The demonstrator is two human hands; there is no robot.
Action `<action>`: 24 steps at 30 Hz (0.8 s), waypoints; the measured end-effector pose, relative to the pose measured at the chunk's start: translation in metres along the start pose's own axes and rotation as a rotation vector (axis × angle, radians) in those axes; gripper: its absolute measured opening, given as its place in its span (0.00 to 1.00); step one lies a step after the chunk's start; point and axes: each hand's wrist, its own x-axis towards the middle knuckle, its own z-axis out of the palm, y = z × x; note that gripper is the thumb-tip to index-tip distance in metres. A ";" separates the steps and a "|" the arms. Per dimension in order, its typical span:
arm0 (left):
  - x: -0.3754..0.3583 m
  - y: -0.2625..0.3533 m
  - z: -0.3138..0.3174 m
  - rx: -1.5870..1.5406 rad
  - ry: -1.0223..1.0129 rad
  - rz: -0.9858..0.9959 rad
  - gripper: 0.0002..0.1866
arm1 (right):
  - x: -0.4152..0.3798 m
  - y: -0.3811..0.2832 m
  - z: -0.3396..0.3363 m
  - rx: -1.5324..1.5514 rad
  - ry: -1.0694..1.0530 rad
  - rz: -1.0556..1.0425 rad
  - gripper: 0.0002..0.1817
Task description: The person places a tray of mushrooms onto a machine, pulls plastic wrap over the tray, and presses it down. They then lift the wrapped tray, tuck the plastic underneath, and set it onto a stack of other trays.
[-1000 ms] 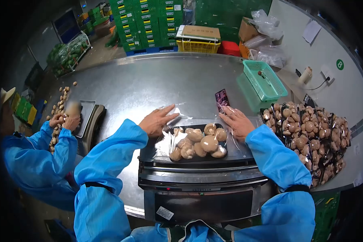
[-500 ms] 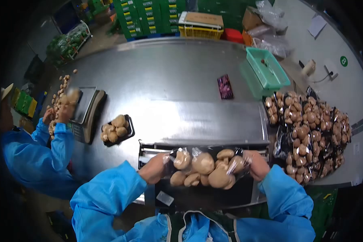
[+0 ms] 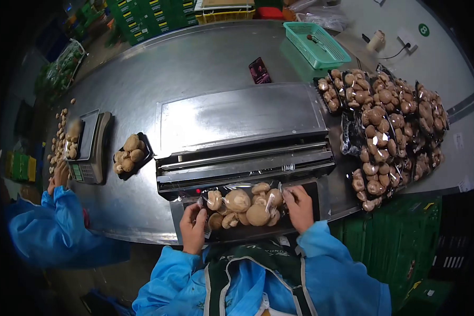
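Observation:
A black tray of brown mushrooms [image 3: 242,207] in clear film lies on the dark front plate of a wrapping machine [image 3: 237,113]. At the tray's left end, my left hand [image 3: 193,230] is closed, its thumb and fingers pinching the film. My right hand [image 3: 300,208] grips the film at the right end, thumb below and fingers bent over. Just beyond the tray run the machine's metal rollers [image 3: 247,160], with a small red light at the left. An open tray of mushrooms [image 3: 130,154] stands to the left of the machine.
Wrapped mushroom packs [image 3: 387,131] are piled on the right. A green basket [image 3: 317,46] and a phone [image 3: 259,71] lie toward the back. At left, a co-worker's hand [image 3: 59,174] is beside a scale [image 3: 92,150] bearing mushrooms, with loose mushrooms behind.
My hands have lowered the mushroom tray toward me onto the machine's front plate, uncovering the rollers. My view has shifted. The co-worker's mushrooms now sit on the scale.

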 end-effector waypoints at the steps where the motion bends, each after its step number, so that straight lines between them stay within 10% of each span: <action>1: 0.004 -0.010 0.000 0.067 0.038 0.069 0.07 | 0.000 0.003 0.006 0.063 0.033 0.083 0.10; 5: 0.010 -0.031 0.002 0.106 0.174 0.234 0.08 | -0.006 0.010 0.011 0.407 0.143 0.258 0.12; 12: -0.032 0.007 -0.008 0.134 -0.078 -0.043 0.11 | -0.069 0.002 -0.079 0.461 0.074 0.531 0.14; 20: 0.049 -0.016 0.075 0.985 -0.336 0.812 0.08 | -0.110 0.109 -0.039 0.212 0.508 0.328 0.14; 24: 0.055 -0.015 0.091 1.003 -0.440 0.840 0.04 | -0.108 0.104 0.010 1.257 0.696 0.562 0.12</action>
